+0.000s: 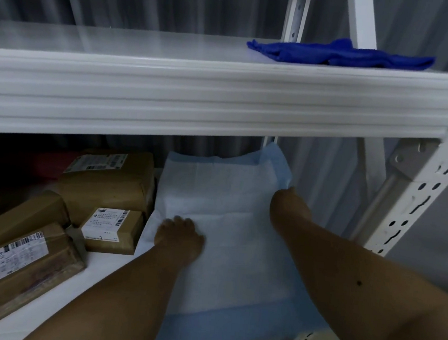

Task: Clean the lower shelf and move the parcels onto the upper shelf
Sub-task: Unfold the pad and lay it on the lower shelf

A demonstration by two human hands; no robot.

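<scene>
1. Brown taped cardboard parcels [108, 184] crowd the white lower shelf [101, 263] at its left; probably stiff and light, best lifted by opposite sides.
2. The left hand [180, 238] presses flat, empty, on the soft white-and-blue absorbent pad [223, 197].
3. The right hand [289, 205] pinches the pad's far edge.

View count: one head-worn wide-angle view; no second view, so no shared area.
Landmark: front beam of the upper shelf [223, 102].
Position: camera set in front of the beam, slightly above it, close.
Facing: forward and down; the shelf top is seen above the beam, the lower shelf [106, 265] is seen below and beyond it.
Nearness: both forearms are seen reaching in under the beam from the bottom edge.
Distortion: the beam is seen bowed, edges curved.
</scene>
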